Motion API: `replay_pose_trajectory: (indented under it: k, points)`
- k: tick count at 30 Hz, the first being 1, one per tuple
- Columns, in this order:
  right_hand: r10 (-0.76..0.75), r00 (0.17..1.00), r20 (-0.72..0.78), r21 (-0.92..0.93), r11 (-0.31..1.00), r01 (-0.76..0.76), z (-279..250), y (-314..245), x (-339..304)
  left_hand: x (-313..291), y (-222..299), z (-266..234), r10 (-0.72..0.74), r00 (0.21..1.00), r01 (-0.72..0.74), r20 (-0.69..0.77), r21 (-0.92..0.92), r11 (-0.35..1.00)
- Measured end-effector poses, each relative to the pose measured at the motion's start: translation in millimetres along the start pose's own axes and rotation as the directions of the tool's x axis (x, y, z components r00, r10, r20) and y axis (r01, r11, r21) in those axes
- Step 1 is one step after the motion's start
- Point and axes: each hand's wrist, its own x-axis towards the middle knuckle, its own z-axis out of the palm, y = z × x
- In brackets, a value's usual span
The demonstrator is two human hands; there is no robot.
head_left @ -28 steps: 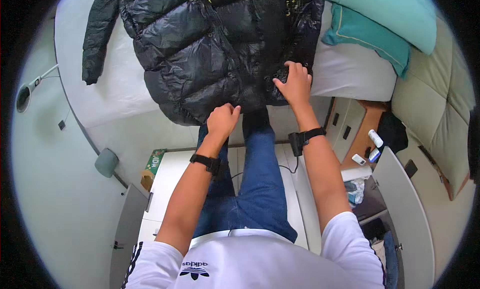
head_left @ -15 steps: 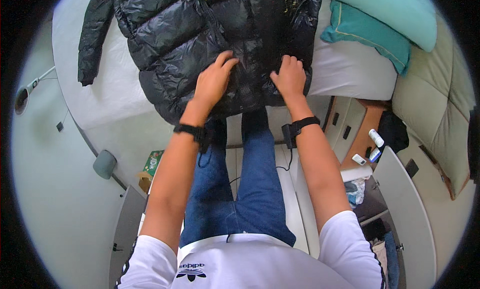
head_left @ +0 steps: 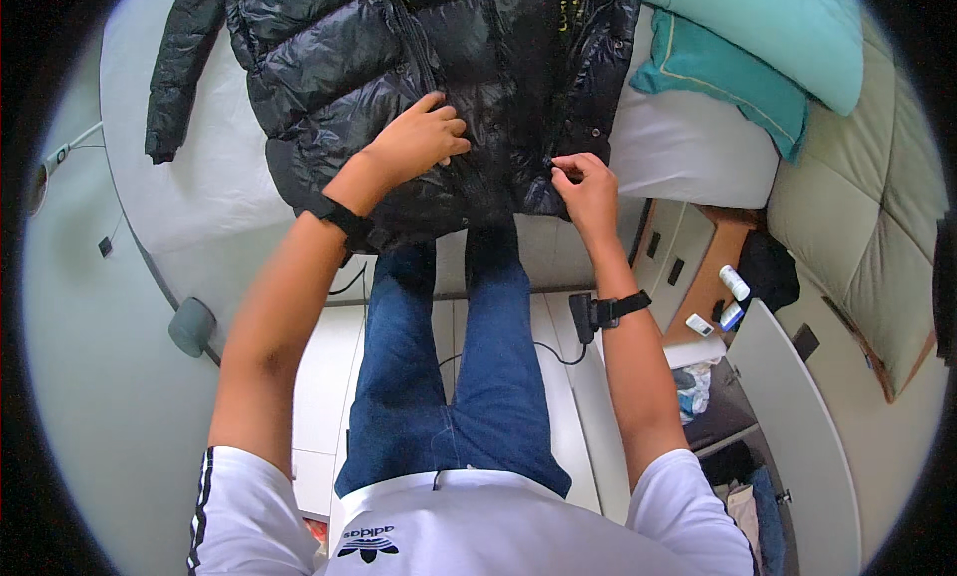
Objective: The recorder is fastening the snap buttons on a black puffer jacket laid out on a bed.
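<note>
A shiny black puffer jacket (head_left: 339,68) lies spread on a white bed (head_left: 199,167), one sleeve (head_left: 179,68) stretched out to the left. My left hand (head_left: 424,138) rests flat on the jacket's lower front panel, fingers slightly curled. At the jacket's right front edge near the hem, my right hand (head_left: 586,192) pinches the fabric between thumb and fingers. Both wrists wear black bands, and a small black device hangs at the right wrist (head_left: 588,312).
Teal pillows (head_left: 758,48) lie at the bed's right end beside a padded beige headboard (head_left: 877,197). A wooden nightstand (head_left: 713,277) with small bottles stands to the right. My legs in blue jeans (head_left: 449,377) press against the bed's edge. A grey round object (head_left: 191,327) sits on the left.
Both hands moved up the jacket. The left hand slid from the hem onto the front panel; the right hand went from lying flat to pinching the jacket's right front edge.
</note>
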Motion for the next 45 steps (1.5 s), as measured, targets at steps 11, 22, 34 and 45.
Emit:
replay_pose_trajectory:
  k: [11,22,34,45]
  points:
    - [-0.281,0.958,0.047,-0.215,0.934,0.285,2,-21,-9,24,10,-40,-0.092,0.994,0.104,0.051,-0.322,0.941]
    - [-0.361,0.93,0.072,-0.161,0.916,0.368,14,-22,-6,31,5,-19,0.043,0.988,0.016,0.149,-0.376,0.927]
    - [-0.319,0.934,0.159,-0.012,0.946,0.325,10,-22,-2,69,-6,-26,0.053,0.887,0.201,0.459,-0.486,0.85]
    - [-0.264,0.955,0.132,0.064,0.964,0.257,0,-31,-4,68,-7,-8,-0.062,0.895,0.298,0.442,-0.488,0.82]
